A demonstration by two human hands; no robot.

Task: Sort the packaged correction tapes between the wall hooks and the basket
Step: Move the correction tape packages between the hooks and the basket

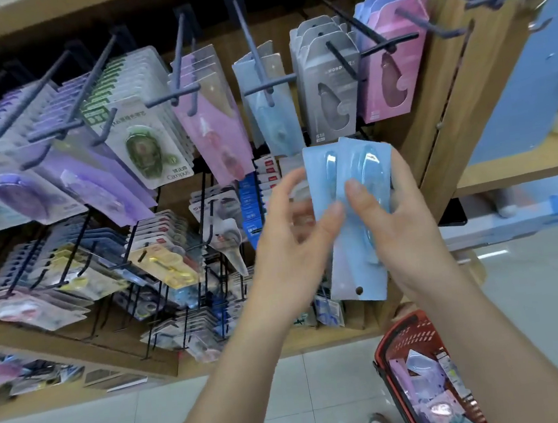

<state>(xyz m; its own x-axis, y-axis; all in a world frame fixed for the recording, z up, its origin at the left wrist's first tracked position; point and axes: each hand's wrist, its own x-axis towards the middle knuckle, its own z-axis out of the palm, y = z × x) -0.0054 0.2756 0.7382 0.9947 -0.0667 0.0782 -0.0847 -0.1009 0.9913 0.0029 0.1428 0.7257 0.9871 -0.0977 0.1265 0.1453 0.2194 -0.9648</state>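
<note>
While at right, basket (397, 331) of packets (425, 370).

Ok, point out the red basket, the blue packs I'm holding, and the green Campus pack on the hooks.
red basket (409, 335): head view, its red mesh wall.
blue packs (358, 272): head view, the front pack's lower card.
green Campus pack (142, 153): head view, the green tape under the blister.

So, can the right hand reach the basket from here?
Likely yes: the red basket is open-topped below the right hand, with nothing between them, though that hand grips the blue packs.
</note>
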